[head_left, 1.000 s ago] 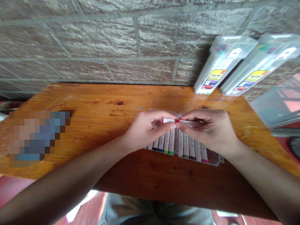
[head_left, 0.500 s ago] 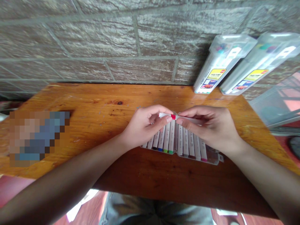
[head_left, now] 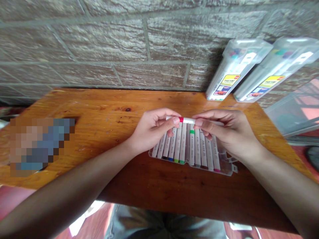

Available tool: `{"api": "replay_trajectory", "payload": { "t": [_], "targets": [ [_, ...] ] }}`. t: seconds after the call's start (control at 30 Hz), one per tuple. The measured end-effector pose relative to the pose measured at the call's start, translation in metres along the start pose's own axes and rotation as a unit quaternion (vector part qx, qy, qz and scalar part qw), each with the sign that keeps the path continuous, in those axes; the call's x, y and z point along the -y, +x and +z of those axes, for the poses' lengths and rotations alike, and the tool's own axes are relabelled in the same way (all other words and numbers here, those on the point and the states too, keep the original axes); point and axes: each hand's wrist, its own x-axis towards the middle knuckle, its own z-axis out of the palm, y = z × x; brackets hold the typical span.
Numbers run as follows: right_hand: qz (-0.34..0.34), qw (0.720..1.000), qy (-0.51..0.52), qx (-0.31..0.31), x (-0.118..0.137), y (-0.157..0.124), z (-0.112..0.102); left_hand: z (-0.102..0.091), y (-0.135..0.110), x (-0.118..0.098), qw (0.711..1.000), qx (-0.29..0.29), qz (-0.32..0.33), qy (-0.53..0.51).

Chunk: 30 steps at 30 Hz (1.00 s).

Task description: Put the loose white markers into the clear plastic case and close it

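Observation:
A white marker with a red band (head_left: 187,120) is held level between my two hands, above an open clear marker case (head_left: 225,170). My left hand (head_left: 158,127) pinches its left end close to the red band. With thumb and fingers, my right hand (head_left: 220,127) grips the right part of the barrel. Underneath, several white markers (head_left: 175,146) lie side by side in both halves of the case. Some show coloured ends in blue, green and magenta, and one has a green band (head_left: 191,131). My fingers hide parts of the upper row.
Two clear upright marker boxes (head_left: 225,73) (head_left: 269,76) with yellow labels stand at the back right of the wooden table (head_left: 99,109). A pixelated flat object (head_left: 43,147) lies at the left. A stone-block wall (head_left: 112,39) rises directly behind the table.
Both hands have lifted slightly, and the right hand has slid right along the marker, so more white barrel shows beside the red band. A green-banded marker below has come into view.

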Motion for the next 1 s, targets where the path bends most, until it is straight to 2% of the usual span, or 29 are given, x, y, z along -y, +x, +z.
{"api": "replay_trajectory", "payload": {
  "t": [0.3, 0.57, 1.0],
  "targets": [
    [0.025, 0.996, 0.083, 0.006, -0.003, 0.0, -0.001, -0.002, 0.001, -0.002, 1.0, -0.016, -0.017, -0.006],
    [0.052, 0.989, 0.141, -0.005, 0.002, 0.002, 0.001, -0.004, 0.002, 0.007, 0.994, -0.031, -0.04, -0.095],
    [0.07, 0.984, 0.159, -0.037, 0.007, 0.005, 0.0, -0.004, 0.004, 0.004, 0.989, -0.059, -0.049, -0.129]
  ]
}}
